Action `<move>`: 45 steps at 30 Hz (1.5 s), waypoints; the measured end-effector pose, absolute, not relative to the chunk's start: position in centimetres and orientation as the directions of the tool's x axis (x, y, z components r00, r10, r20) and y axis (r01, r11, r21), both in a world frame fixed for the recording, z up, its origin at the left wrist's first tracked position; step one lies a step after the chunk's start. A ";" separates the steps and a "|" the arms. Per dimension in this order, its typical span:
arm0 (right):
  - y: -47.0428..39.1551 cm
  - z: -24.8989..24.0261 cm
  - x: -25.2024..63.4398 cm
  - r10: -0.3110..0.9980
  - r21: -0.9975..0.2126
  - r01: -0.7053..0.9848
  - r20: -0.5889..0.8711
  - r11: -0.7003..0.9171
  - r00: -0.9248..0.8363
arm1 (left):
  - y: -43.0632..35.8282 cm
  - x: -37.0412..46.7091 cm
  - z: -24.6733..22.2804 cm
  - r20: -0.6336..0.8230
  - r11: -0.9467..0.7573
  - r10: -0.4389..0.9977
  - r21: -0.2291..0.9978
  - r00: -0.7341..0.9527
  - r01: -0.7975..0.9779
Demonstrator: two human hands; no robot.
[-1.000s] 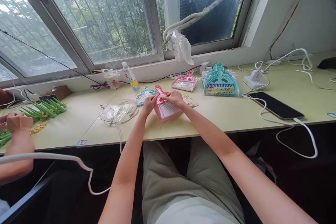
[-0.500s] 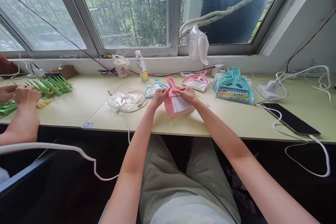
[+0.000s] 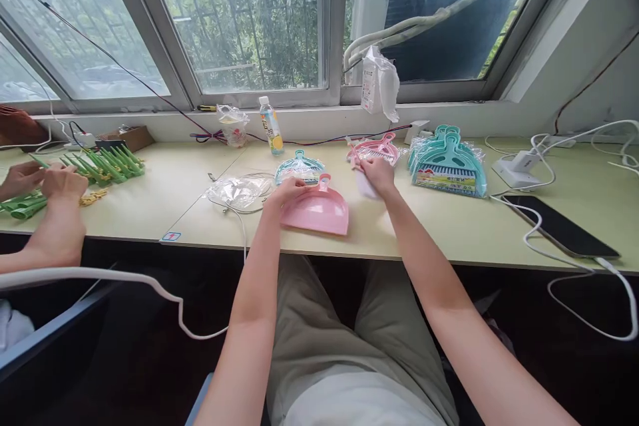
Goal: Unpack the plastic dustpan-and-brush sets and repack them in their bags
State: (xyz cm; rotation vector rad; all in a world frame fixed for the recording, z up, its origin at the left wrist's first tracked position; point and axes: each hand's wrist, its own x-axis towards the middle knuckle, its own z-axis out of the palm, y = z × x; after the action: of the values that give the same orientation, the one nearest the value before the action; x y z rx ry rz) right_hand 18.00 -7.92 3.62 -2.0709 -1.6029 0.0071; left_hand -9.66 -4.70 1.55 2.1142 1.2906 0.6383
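A pink dustpan (image 3: 319,211) rests near the table's front edge, its looped handle pointing away from me. My left hand (image 3: 288,193) grips its left rim. To the right, my right hand (image 3: 377,174) is closed on a small pink brush (image 3: 366,185), apart from the dustpan and partly hidden by the fingers. Just behind that hand lies a wrapped pink brush-and-dustpan set (image 3: 383,146). A teal set (image 3: 299,166) sits behind the dustpan, and several wrapped teal sets (image 3: 448,163) are stacked on the right.
Crumpled clear plastic (image 3: 238,191) and a cable lie left of centre. A bottle (image 3: 271,126) stands by the window. On the right are a phone (image 3: 562,226) and a power adapter (image 3: 519,170). At far left, a person's hands (image 3: 64,183) work beside green parts (image 3: 112,166).
The brush and dustpan, held together before, are now apart. My right hand has moved right with the brush; the dustpan stays with my left hand, which has shifted slightly left.
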 end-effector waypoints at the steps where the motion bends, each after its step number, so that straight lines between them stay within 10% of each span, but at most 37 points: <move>1: -8.0 3.3 17.4 0.899 -0.399 0.893 0.283 -0.206 0.334 | -4.7 -9.9 1.6 0.078 -0.364 0.902 0.667 0.424 0.650; 12: -8.6 2.6 15.7 0.957 -0.306 0.933 0.156 -0.188 0.244 | -3.2 -11.2 0.7 0.211 -0.150 0.974 0.335 0.081 0.930; 45: -6.1 -0.5 23.1 0.818 -0.607 0.685 0.096 -0.403 0.567 | -2.9 -10.2 0.4 0.366 -0.437 0.894 0.587 0.258 0.681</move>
State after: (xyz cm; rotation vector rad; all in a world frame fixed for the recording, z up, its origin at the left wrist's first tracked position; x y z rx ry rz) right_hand 23.09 -6.14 -0.53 -2.1973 -1.1978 0.2882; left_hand -10.20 -2.93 0.39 2.2240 1.4491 0.9672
